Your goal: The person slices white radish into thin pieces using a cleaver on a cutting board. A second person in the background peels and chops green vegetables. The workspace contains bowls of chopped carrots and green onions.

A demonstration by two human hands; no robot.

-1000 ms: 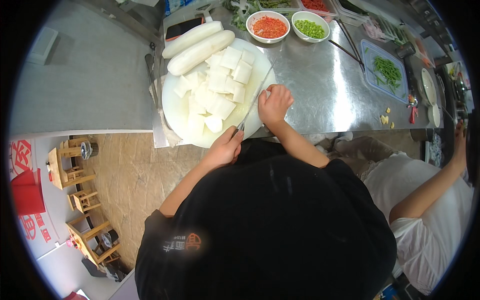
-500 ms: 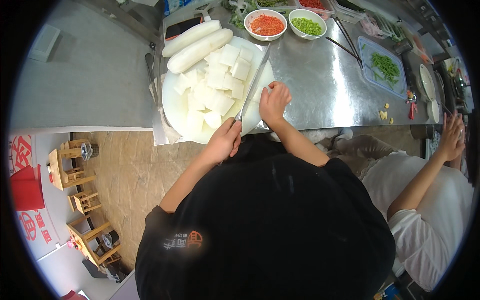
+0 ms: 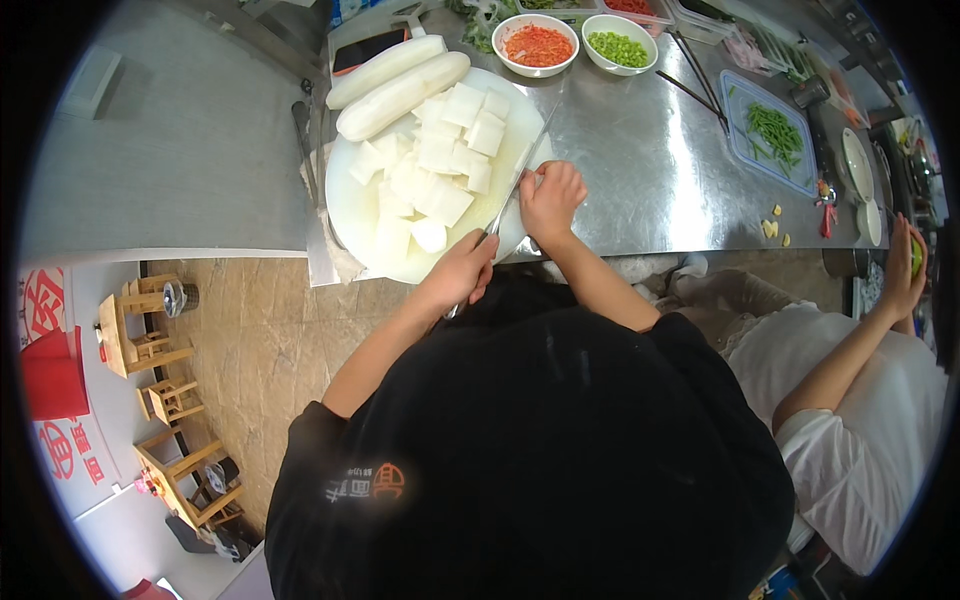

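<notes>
My left hand (image 3: 462,270) is closed around the handle of a long kitchen knife (image 3: 519,166). Its blade slants up and away over the right part of a round white cutting board (image 3: 345,225). Just right of the blade, at the board's edge, my right hand (image 3: 552,205) has its fingers curled. Whatever lies under those fingers is hidden. A heap of thick white vegetable slabs (image 3: 436,152) covers the middle of the board. Two long, peeled white vegetables, like daikon (image 3: 403,96), lie side by side at its far left.
Beyond the board stand bowls of chopped red (image 3: 535,47) and chopped green vegetable (image 3: 618,48). Chopsticks (image 3: 695,88) and a tray of cut greens (image 3: 770,135) lie to the right. A dark phone (image 3: 370,52) rests at the far left. A co-worker's hand (image 3: 903,268) is at far right.
My left hand and the knife have shifted slightly right, and the blade looks thinner, turned more edge-up. The co-worker's hand has turned, and something green now shows in it.
</notes>
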